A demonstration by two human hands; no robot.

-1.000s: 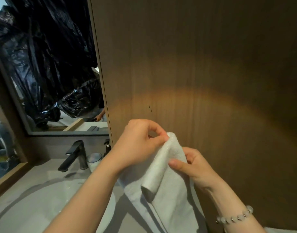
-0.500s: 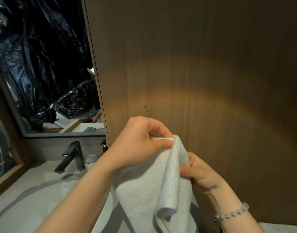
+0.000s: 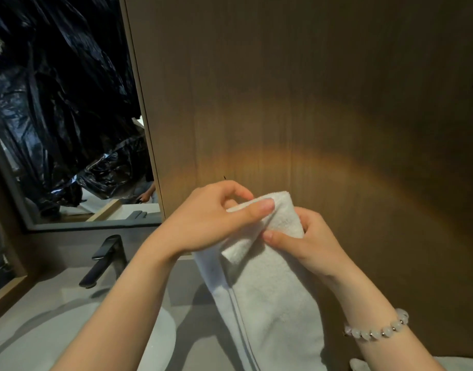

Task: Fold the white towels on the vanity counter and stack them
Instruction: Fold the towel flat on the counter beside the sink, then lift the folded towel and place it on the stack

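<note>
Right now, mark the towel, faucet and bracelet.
towel (image 3: 270,290): head view, on the hanging middle panel.
faucet (image 3: 116,253): head view, on its upright body.
bracelet (image 3: 375,333): head view, on a middle bead.

- No text, label, brand, number or sign can be read anywhere in the head view.

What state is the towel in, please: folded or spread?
Partly folded: the towel hangs as a layered strip, its top turned over, pinched by left hand and right hand.
</note>
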